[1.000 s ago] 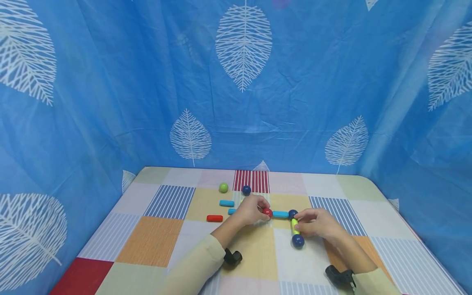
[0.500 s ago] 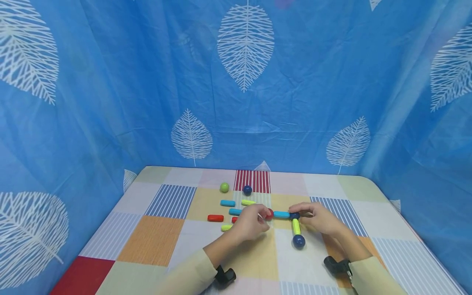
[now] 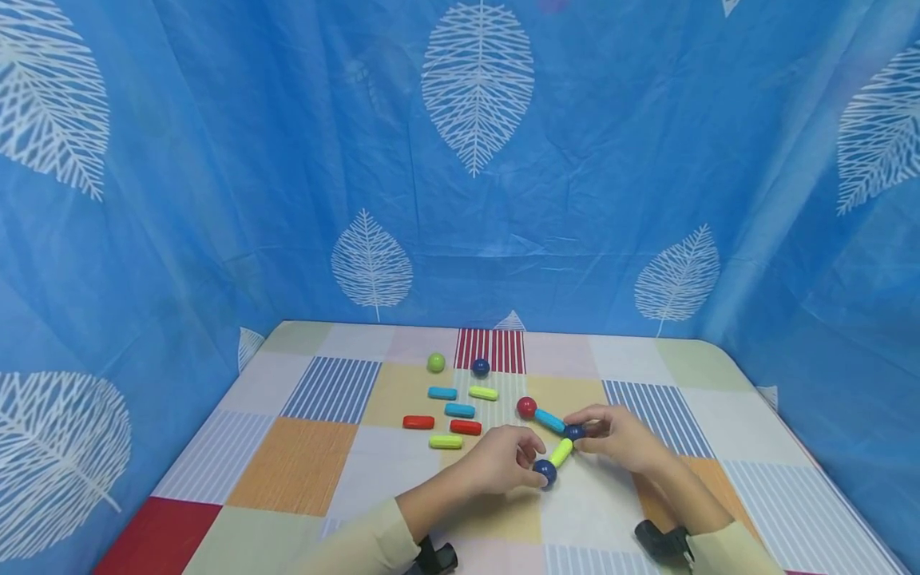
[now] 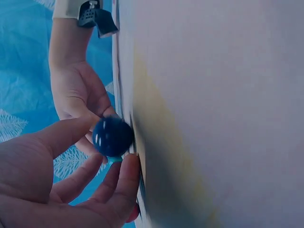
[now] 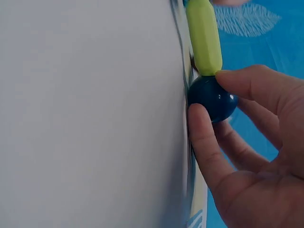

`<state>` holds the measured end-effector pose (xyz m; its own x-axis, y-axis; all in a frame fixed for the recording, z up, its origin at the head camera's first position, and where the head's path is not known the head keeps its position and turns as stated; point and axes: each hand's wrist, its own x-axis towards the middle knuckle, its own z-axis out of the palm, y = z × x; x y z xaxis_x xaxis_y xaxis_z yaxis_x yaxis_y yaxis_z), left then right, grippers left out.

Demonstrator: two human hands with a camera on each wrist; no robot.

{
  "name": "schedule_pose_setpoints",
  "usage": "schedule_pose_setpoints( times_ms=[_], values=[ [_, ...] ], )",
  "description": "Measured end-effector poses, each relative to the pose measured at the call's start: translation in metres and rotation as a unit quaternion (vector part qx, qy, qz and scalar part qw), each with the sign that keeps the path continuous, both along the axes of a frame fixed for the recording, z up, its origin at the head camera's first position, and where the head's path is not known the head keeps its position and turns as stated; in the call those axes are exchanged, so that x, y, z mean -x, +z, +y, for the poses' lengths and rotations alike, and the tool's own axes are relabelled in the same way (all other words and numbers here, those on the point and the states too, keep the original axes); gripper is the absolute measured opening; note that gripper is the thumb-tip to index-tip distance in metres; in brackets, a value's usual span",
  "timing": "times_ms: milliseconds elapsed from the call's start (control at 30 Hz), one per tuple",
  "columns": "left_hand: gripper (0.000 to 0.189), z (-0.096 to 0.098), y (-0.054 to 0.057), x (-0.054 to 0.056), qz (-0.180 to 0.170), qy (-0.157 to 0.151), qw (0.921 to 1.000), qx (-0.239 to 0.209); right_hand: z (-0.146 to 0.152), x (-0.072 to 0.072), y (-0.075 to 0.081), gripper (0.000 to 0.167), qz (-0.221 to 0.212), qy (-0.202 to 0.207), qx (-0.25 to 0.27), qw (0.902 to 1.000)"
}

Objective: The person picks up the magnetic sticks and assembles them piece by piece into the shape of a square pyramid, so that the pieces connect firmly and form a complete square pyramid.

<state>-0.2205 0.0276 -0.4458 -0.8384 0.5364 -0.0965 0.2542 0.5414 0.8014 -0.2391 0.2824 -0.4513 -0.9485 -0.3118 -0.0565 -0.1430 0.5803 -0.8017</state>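
Note:
A joined V of toy balls and rods lies on the tablecloth: a red ball (image 3: 527, 407), a light blue rod (image 3: 549, 421), a dark blue corner ball (image 3: 573, 432), a yellow-green rod (image 3: 561, 453) and a second dark blue ball (image 3: 545, 473) at the near end. With thumb and fingers my right hand (image 3: 621, 438) pinches the corner ball, and in the right wrist view the yellow-green rod (image 5: 205, 38) meets that ball (image 5: 213, 98). My left hand (image 3: 503, 461) holds the near-end ball (image 4: 112, 137) between thumb and fingers.
Left of the V lie loose light blue rods (image 3: 460, 410), red rods (image 3: 418, 422) and yellow-green rods (image 3: 446, 442). Behind them sit a green ball (image 3: 436, 362) and another dark blue ball (image 3: 480, 367). A blue leaf-print curtain (image 3: 561, 200) surrounds the patchwork-covered table (image 3: 302, 471).
My left hand has left the red ball and come nearer, onto the near-end blue ball. The yellow-green rod and that ball have swung left, and the light blue rod now slants.

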Motion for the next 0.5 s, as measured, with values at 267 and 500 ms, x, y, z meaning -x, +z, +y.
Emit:
schedule_pose_setpoints(
  times_ms=[267, 500],
  values=[
    [0.03, -0.007, -0.001, -0.002, 0.04, -0.014, 0.9983, 0.041, -0.006, -0.019, 0.001, 0.037, -0.02, -0.004, 0.012, 0.9997],
    [0.022, -0.018, 0.003, 0.0, 0.029, -0.018, 0.9986, 0.039, -0.005, -0.029, 0.002, 0.035, -0.035, 0.005, 0.017, 0.9992]
  ],
)
